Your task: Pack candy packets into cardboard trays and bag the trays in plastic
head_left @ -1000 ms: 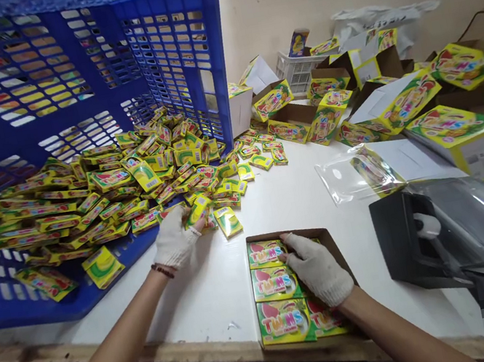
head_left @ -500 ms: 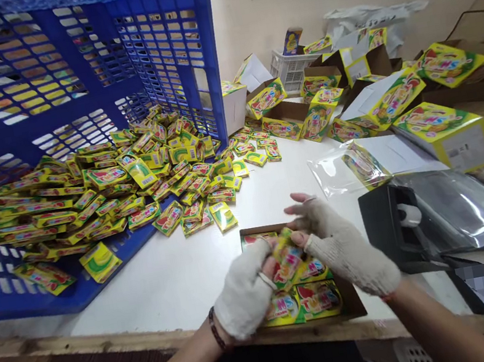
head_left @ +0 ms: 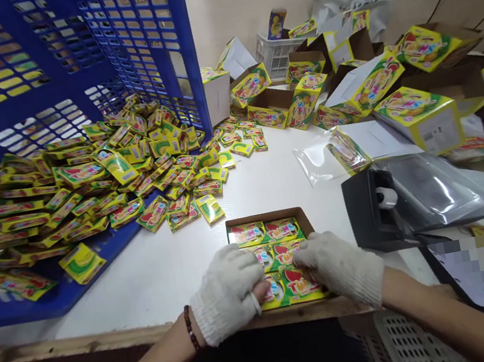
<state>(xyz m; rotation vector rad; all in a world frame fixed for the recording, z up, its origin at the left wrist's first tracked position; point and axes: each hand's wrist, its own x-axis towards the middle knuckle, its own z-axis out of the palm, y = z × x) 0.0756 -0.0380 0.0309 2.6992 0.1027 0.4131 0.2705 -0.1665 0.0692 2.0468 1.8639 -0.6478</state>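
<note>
A brown-walled display carton [head_left: 306, 219] lies open side up at the table's front edge, with several small yellow-and-green fruit-print boxes [head_left: 284, 228] flat inside it in two columns. My left hand [head_left: 229, 289], in a white fingerless glove, is closed over the carton's left side, its thumb on the lower left small box. My right hand [head_left: 344, 266], gloved the same way, is closed over the right side with its fingertips on the small boxes. Both hands hide parts of the carton walls, and some fingertips are out of sight.
A blue crate [head_left: 181, 48] lies on its side at left, and a heap of small boxes [head_left: 122, 164] spills from it onto the white table [head_left: 264, 177]. Larger printed cartons [head_left: 417, 112] crowd the back right. A black tape dispenser [head_left: 364, 209] and clear plastic sheets [head_left: 444, 189] lie at right.
The small box that both hands held above the carton now lies flat among the others. My hands have moved down and apart to the carton's two sides. The view has shifted slightly.
</note>
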